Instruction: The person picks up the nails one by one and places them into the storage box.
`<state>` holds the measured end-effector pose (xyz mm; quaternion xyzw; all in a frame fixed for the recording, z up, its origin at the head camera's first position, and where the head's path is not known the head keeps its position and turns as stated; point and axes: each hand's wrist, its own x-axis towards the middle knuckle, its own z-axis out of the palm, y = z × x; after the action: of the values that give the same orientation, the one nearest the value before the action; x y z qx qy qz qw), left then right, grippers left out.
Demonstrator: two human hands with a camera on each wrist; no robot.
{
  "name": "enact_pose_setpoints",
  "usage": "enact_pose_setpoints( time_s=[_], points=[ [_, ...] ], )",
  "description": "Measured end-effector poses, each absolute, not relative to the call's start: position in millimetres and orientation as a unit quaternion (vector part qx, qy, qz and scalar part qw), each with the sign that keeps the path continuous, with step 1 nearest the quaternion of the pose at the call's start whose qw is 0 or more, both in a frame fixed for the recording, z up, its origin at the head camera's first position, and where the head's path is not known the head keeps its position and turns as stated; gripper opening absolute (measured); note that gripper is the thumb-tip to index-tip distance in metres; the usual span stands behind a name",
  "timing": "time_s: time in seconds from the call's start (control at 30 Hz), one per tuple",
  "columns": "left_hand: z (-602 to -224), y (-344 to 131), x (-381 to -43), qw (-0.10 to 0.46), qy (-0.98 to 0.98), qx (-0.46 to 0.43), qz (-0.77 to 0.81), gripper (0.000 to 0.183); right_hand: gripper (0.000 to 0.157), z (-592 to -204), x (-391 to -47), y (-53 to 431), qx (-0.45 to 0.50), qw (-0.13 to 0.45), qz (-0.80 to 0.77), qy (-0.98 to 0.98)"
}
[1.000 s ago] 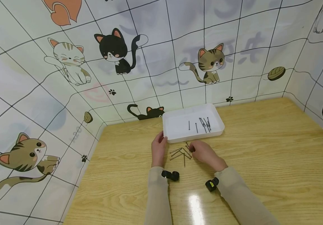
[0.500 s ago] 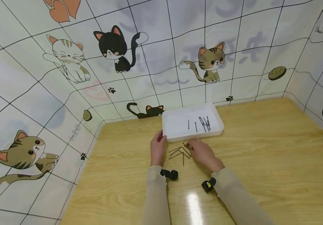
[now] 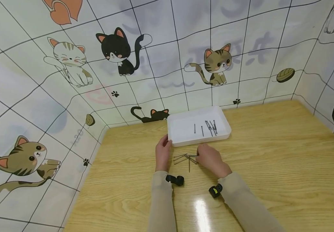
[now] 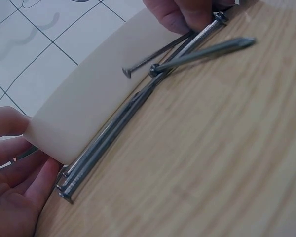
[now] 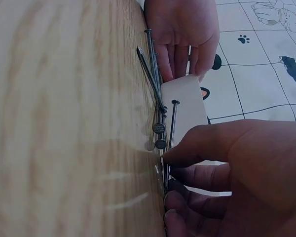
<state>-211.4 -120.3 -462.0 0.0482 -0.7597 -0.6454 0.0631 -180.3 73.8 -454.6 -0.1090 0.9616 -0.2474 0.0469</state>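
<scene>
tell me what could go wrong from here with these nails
The right hand pinches one nail right by the loose nails, so lifting it might drag or scatter others. A crossing nail on that pile has its point sticking out and could prick a finger. The left hand holds the white tray at a corner; a tug there might slide the nails inside.

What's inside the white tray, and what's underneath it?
Nails lie in the white tray: two separate ones and, to their right, an overlapping bunch whose exact count the overlap hides. The table directly under the tray is covered.
</scene>
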Motion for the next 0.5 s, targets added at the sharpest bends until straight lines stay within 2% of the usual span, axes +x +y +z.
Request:
enact_pose_setpoints(
  time_s=[0.33, 0.5],
  points=[
    [-481.2, -124.9, -222.9, 0.064, -0.756, 0.053, -0.649, 0.043, 0.023, -451.8, -180.5, 77.6, -0.118, 0.055, -0.261, 0.957],
    [-488.2, -124.1, -225.4, 0.074, -0.759, 0.056, -0.644, 0.042, 0.016, -452.7, -184.0, 82.5, -0.111, 0.05, -0.285, 0.951]
  ],
)
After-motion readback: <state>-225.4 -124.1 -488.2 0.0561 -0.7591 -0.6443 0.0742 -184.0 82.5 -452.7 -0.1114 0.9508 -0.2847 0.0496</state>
